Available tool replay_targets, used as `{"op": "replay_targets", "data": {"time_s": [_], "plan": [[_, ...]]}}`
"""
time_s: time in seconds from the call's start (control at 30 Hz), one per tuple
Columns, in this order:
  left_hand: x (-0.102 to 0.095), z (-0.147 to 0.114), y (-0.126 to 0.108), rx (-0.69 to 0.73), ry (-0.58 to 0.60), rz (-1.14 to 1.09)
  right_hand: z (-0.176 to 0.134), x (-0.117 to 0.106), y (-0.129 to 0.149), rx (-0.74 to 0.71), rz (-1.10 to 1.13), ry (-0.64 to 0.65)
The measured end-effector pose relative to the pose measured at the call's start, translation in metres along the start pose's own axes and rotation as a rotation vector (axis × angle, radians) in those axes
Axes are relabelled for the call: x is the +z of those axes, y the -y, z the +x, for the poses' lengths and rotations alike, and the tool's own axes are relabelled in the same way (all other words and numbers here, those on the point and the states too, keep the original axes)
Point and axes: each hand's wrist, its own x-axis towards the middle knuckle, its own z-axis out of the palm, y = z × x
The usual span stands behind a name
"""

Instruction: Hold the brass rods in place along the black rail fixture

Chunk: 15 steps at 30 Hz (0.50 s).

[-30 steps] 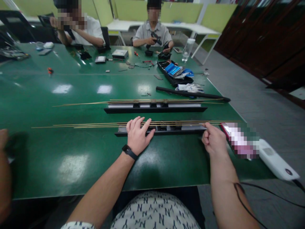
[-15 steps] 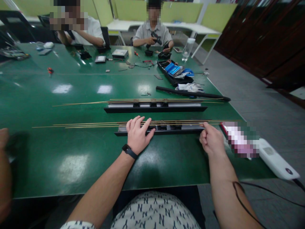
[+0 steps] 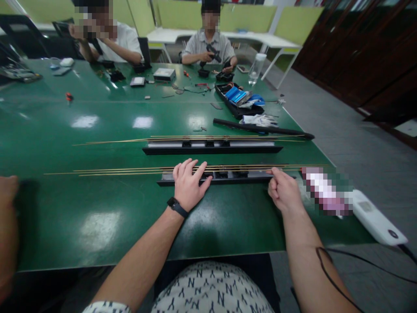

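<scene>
Several thin brass-coloured rods [image 3: 107, 171] lie lengthwise over a black channel-shaped rail [image 3: 224, 180] with dark blocks in it. Across the rods and rail rests my left hand [image 3: 190, 180], fingers spread and palm down. At the rail's right end, my right hand [image 3: 285, 191] is closed, with thumb and forefinger pinching the end of one rod. Parallel to this and farther off, a second rail [image 3: 211, 150] carries more of the same rods.
A black tube [image 3: 263, 128] and white gloves [image 3: 260, 120] lie behind the rails, near a black tray [image 3: 239, 111]. At right are a blurred phone-like item [image 3: 325, 191] and a white device [image 3: 379, 219]. Two people sit opposite; another person's arm [image 3: 8, 226] shows at left.
My right hand has moved a little to the left, and the pinched rod has slid left with it. The left hand stays in place.
</scene>
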Motion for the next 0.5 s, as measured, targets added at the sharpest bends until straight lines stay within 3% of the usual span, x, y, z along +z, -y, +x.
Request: {"op": "replay_targets", "data": {"time_s": [0.1, 0.3, 0.5], "plan": [[0.0003, -0.0002, 0.0002, 0.002, -0.005, 0.004, -0.0006, 0.0014, -0.0009, 0.030, 0.005, 0.050], [0.0007, -0.0003, 0.0008, 0.012, -0.005, 0.009, -0.0002, -0.0006, -0.0001, -0.011, 0.047, -0.071], [0.0005, -0.0003, 0.0009, 0.016, -0.010, 0.026, -0.0008, 0.0015, -0.0009, 0.024, 0.033, 0.038]]}}
